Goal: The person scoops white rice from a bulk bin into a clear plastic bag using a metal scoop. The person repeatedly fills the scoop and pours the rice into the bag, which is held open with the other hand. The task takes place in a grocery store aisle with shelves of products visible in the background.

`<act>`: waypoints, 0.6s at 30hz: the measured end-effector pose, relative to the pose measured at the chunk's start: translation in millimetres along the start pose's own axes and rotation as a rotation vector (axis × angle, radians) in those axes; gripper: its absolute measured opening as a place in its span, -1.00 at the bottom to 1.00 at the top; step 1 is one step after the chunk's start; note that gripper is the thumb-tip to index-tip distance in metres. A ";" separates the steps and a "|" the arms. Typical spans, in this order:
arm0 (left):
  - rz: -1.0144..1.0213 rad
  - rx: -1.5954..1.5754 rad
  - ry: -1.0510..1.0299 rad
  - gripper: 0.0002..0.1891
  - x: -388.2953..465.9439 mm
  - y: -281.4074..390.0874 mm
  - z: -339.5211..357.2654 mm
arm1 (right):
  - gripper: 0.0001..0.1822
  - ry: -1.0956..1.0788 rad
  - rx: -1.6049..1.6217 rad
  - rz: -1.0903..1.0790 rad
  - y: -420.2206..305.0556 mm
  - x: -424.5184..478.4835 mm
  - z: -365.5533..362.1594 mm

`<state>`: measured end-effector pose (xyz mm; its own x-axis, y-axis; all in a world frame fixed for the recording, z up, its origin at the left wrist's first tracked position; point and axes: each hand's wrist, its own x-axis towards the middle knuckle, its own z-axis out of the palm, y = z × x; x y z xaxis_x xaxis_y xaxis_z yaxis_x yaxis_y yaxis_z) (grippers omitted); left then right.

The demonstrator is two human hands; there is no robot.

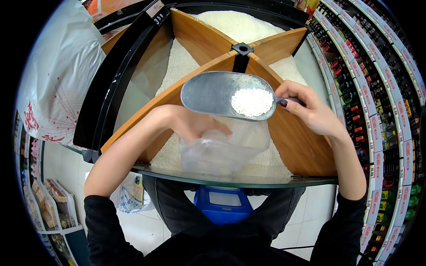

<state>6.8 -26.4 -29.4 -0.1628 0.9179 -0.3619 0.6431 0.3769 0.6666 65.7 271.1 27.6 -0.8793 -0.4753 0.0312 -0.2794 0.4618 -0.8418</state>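
Note:
My right hand grips the handle of a grey metal scoop above the front compartment of a wooden-divided bin. A small heap of white rice grains lies at the handle end of the scoop's bowl. Below the scoop, my left hand, somewhat blurred, holds a translucent plastic bag near its mouth. Part of that hand is hidden by the scoop and bag film. Under and around the bag spreads loose rice; whether any is inside the bag I cannot tell.
Wooden dividers meet at a black post. A glass rim edges the bin before my legs. At left stands a large white plastic bag; bottle shelves line the right. A blue stool is below.

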 end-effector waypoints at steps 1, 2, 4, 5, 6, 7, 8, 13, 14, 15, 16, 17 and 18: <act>0.032 0.110 0.131 -0.28 -5.2 -2.6 0.5 | -0.87 0.018 -0.041 -0.027 -2.7 -1.3 -2.9; 0.065 0.221 0.261 -0.31 -7.6 -3.4 0.5 | -0.87 0.080 -0.089 -0.057 -5.1 -1.9 -4.8; -0.186 0.054 0.229 -0.37 -9.6 6.9 -8.1 | -0.86 0.136 -0.230 -0.001 -11.4 -4.0 -10.5; -0.312 -0.030 0.212 -0.39 -10.1 9.9 -12.0 | -0.86 0.164 -0.300 0.027 -12.2 -4.7 -11.8; -0.278 -0.014 0.203 -0.41 -8.6 7.7 -14.3 | -0.86 0.192 -0.338 -0.024 -11.0 -4.5 -11.5; -0.245 0.001 0.194 -0.44 -7.0 3.6 -16.5 | -0.86 0.220 -0.376 -0.075 -9.0 -3.6 -9.7; -0.212 0.016 0.185 -0.46 -6.8 1.6 -17.4 | -0.85 0.247 -0.414 -0.127 -8.4 -3.0 -7.9; -0.303 0.044 0.239 -0.35 -3.4 24.1 -22.5 | -0.87 0.185 -0.507 -0.233 -8.7 -5.3 -2.9; -0.329 0.015 0.251 -0.33 -0.8 30.8 -24.4 | -0.88 0.176 -0.522 -0.260 -3.9 -5.6 -1.9; -0.316 0.081 0.271 -0.32 -3.0 24.1 -20.9 | -0.89 0.163 -0.529 -0.300 -1.7 -4.0 1.1; -0.296 0.146 0.290 -0.32 -3.4 11.1 -15.6 | -0.89 0.151 -0.598 -0.342 -0.4 -2.6 4.8; -0.277 0.212 0.309 -0.31 -4.0 0.7 -11.7 | -0.88 0.138 -0.667 -0.383 0.1 -0.9 9.1; -0.264 0.238 0.308 -0.32 -3.9 0.4 -11.4 | -0.87 0.125 -0.735 -0.421 0.6 0.0 13.0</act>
<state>-0.8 -28.3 -20.3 -0.5355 0.8020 -0.2647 0.6976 0.5967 0.3967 70.6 261.6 20.1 -0.6699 -0.6503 0.3581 -0.7336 0.6541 -0.1846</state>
